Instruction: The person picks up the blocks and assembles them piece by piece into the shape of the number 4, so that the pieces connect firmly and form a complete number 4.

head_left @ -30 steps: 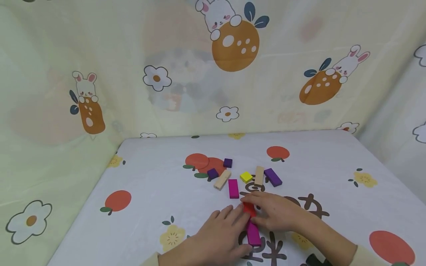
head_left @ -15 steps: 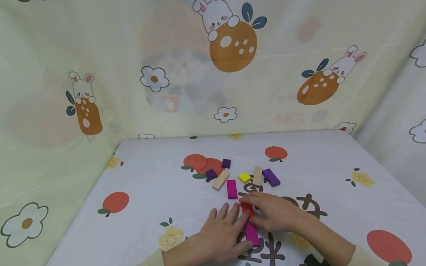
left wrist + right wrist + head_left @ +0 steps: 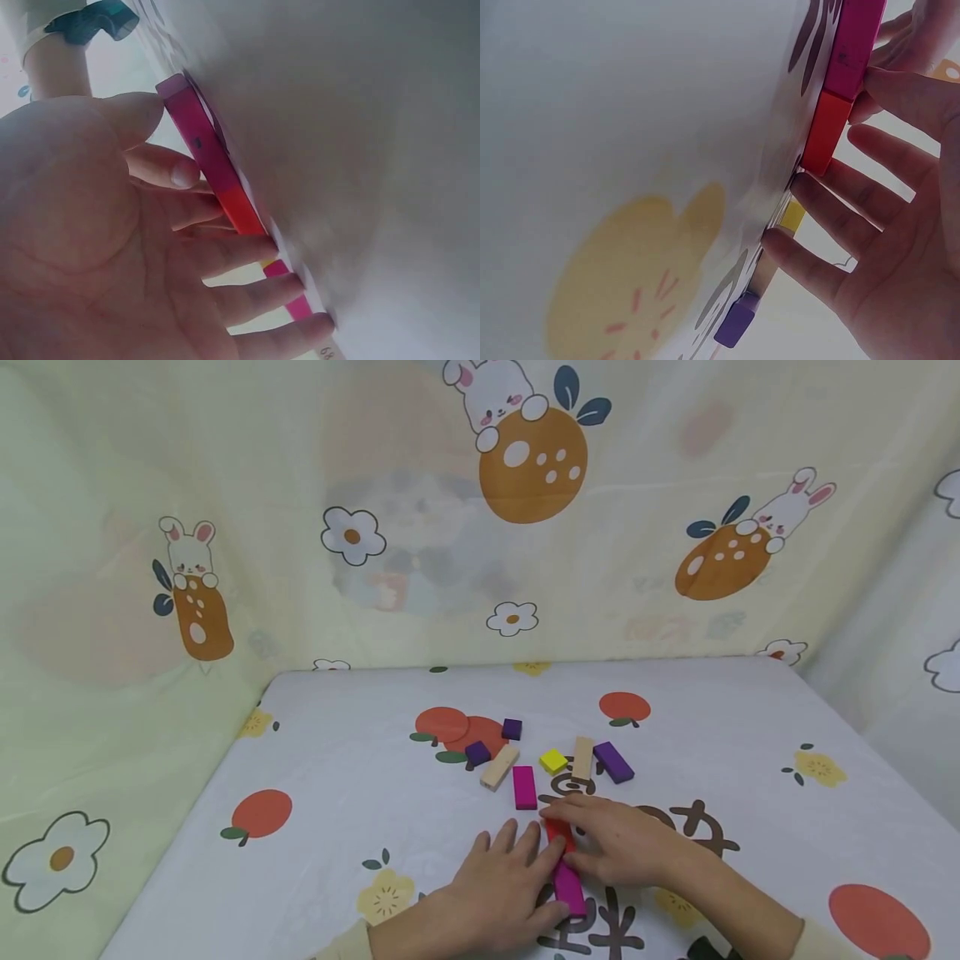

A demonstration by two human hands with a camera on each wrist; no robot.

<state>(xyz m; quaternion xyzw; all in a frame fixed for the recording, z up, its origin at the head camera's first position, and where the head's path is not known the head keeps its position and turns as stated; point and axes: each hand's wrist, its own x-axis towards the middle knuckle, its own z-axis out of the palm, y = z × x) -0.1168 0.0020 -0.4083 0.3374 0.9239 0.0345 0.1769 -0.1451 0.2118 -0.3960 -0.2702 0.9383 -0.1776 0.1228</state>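
A red block (image 3: 559, 830) and a magenta block (image 3: 570, 893) lie end to end on the tabletop, forming one slanting line. My left hand (image 3: 495, 885) rests along their left side with fingers spread; its thumb is at the near end of the magenta block and its index fingertip at the red one. From the right, my right hand (image 3: 626, 839) holds the red block, its index finger by the far end and its thumb near the joint. In the right wrist view, the red block (image 3: 827, 133) meets the magenta block (image 3: 853, 52) squarely.
Beyond the hands lie another magenta block (image 3: 525, 787), a yellow block (image 3: 554, 761), plain wooden blocks (image 3: 500, 767) (image 3: 582, 758), a long purple block (image 3: 614, 762) and small dark purple blocks (image 3: 477, 752) (image 3: 512, 729). A printed curtain (image 3: 420, 635) closes the table's far side.
My left fingers have spread and shifted slightly off the red block, showing more of it. The right hand and the blocks stay nearly in place.
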